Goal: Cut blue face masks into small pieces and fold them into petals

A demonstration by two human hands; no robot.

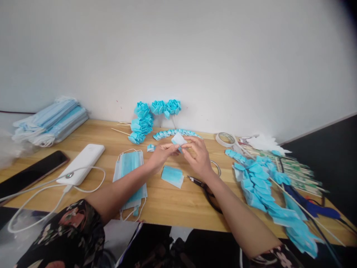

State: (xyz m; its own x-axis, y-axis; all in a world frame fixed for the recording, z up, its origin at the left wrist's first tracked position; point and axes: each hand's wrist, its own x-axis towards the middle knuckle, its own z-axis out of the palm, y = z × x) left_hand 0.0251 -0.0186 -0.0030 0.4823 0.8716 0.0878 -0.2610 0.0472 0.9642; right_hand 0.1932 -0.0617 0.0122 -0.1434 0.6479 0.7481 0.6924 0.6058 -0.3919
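A: Please, what is in the hands?

B: The left hand [164, 154] pinches a small blue-and-white piece of mask fabric [179, 139] between thumb and fingers. The right hand [198, 153] is closed with its fingertips on the same piece. So the two hands almost meet, above the middle of the desk [164, 208].

A: If this piece is the centre of the clock, with twelve at the wall, what lies around?

B: At six o'clock, just below the hands, lies one flat cut rectangle [172, 176]. At five o'clock are the scissors [201, 184] (partly hidden by the right forearm). At eight o'clock there are face masks [129, 169] with ear loops, and at nine o'clock one small folded petal [151, 148].

A: And farther away?

B: At twelve o'clock is a curved row of folded petals [167, 133], and behind it some blue fabric roses [173, 107] rest near the wall. A tape roll [222, 143] is at three o'clock. At four o'clock I see long strips of blue petals [258, 182], and beyond them a blue-handled tool [320, 209], whose kind I cannot tell exactly.
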